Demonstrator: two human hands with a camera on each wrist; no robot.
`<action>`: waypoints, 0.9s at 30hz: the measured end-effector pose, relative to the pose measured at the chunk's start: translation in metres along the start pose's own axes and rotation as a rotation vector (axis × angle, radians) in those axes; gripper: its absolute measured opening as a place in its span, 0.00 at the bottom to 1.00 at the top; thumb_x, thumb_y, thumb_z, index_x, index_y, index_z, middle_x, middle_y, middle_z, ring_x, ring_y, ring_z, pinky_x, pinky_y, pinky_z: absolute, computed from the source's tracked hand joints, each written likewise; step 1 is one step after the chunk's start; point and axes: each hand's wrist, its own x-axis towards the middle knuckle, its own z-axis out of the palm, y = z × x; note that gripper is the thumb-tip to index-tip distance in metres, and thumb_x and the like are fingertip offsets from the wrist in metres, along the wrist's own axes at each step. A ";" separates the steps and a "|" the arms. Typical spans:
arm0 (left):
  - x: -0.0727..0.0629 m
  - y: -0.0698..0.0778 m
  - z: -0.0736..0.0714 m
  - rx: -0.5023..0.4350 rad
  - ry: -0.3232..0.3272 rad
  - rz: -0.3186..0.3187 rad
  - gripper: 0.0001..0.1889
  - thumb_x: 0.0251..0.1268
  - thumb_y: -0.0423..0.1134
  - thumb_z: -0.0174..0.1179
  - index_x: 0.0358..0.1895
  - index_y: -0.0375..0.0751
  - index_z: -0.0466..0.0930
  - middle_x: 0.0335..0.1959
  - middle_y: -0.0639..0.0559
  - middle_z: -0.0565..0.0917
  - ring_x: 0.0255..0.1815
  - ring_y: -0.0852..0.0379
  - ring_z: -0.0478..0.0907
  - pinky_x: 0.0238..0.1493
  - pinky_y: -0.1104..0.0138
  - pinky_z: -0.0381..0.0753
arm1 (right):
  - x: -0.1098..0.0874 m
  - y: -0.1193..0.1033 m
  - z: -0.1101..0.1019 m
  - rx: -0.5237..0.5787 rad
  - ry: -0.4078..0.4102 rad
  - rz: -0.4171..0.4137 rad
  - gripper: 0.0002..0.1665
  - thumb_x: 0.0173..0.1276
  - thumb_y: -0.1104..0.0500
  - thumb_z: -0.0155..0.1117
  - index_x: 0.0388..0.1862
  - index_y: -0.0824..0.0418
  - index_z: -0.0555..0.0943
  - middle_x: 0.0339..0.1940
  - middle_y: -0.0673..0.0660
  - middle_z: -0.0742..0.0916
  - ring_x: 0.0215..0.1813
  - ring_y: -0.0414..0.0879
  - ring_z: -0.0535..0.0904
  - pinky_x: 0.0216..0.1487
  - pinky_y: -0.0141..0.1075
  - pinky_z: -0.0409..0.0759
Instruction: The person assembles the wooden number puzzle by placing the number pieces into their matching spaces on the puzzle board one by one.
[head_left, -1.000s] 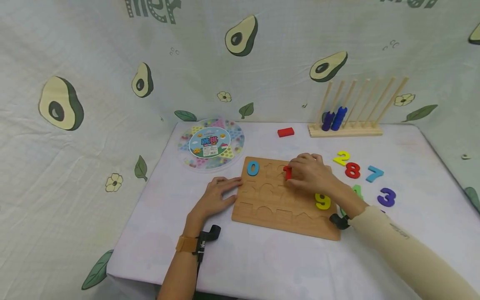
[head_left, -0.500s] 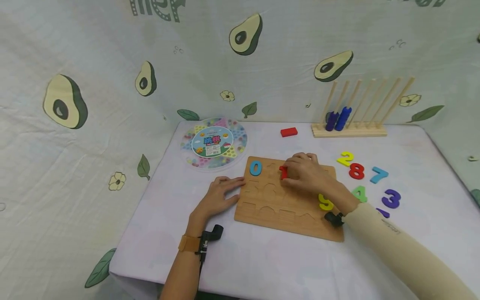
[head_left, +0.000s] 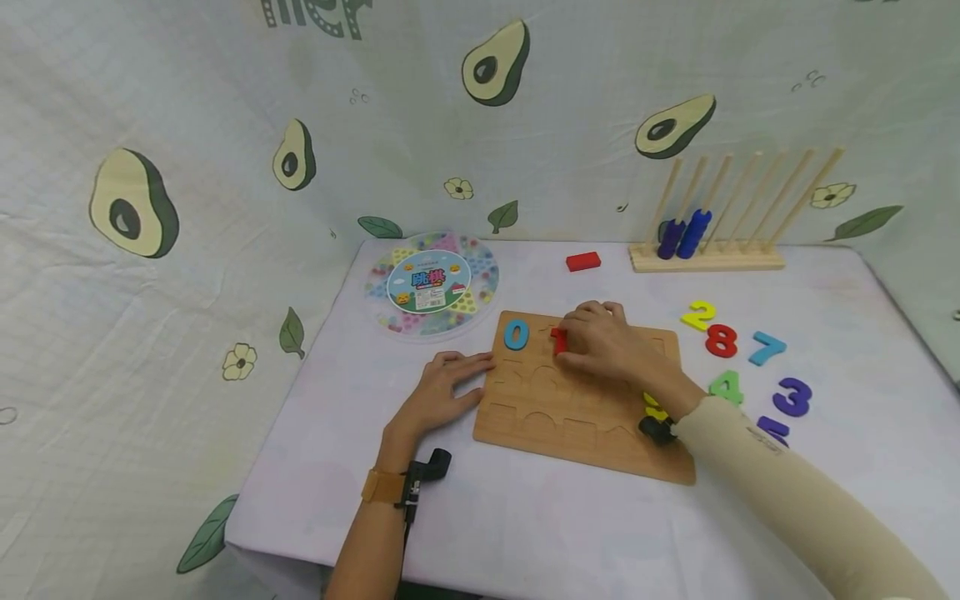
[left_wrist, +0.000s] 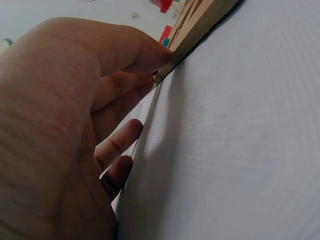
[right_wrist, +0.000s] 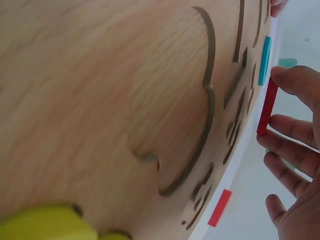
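Observation:
My right hand pinches a red number 1 between thumb and fingertips, close over the upper part of a wooden number board. In the right wrist view the red 1 appears edge-on, thumb at one end and fingers at the other. A blue 0 sits in the board's top left corner. At the board's left edge rests my left hand, thumb and fingertips touching the side, fingers fairly straight. Under my right wrist, a yellow number lies on the board, partly hidden.
Right of the board lie loose numbers: a yellow 2, red 8, blue 7, green 4, purple 3 and others. Behind stand a round game box, a red block and a wooden peg rack.
My right hand has slid left across the board with the red 1, closer to the blue 0. The left hand stays at the board's edge. The head view has shifted slightly.

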 end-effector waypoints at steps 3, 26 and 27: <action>0.000 0.000 0.001 -0.002 0.001 -0.002 0.26 0.70 0.48 0.59 0.71 0.60 0.74 0.72 0.65 0.70 0.68 0.50 0.61 0.63 0.48 0.60 | 0.002 0.001 0.003 0.004 -0.003 -0.006 0.30 0.64 0.44 0.72 0.58 0.61 0.83 0.58 0.58 0.84 0.65 0.57 0.68 0.65 0.63 0.53; 0.000 0.002 0.001 -0.003 0.003 -0.001 0.26 0.70 0.47 0.60 0.71 0.60 0.73 0.72 0.65 0.70 0.68 0.50 0.61 0.63 0.49 0.60 | 0.018 0.005 0.018 0.024 0.005 -0.012 0.28 0.65 0.45 0.72 0.58 0.60 0.82 0.60 0.57 0.83 0.66 0.58 0.69 0.63 0.62 0.55; 0.000 0.001 0.001 -0.002 0.003 -0.001 0.26 0.70 0.47 0.60 0.71 0.60 0.73 0.72 0.65 0.70 0.68 0.50 0.61 0.63 0.48 0.60 | 0.019 0.004 0.018 0.026 0.004 -0.010 0.28 0.65 0.45 0.72 0.57 0.61 0.83 0.59 0.57 0.83 0.66 0.57 0.69 0.62 0.62 0.55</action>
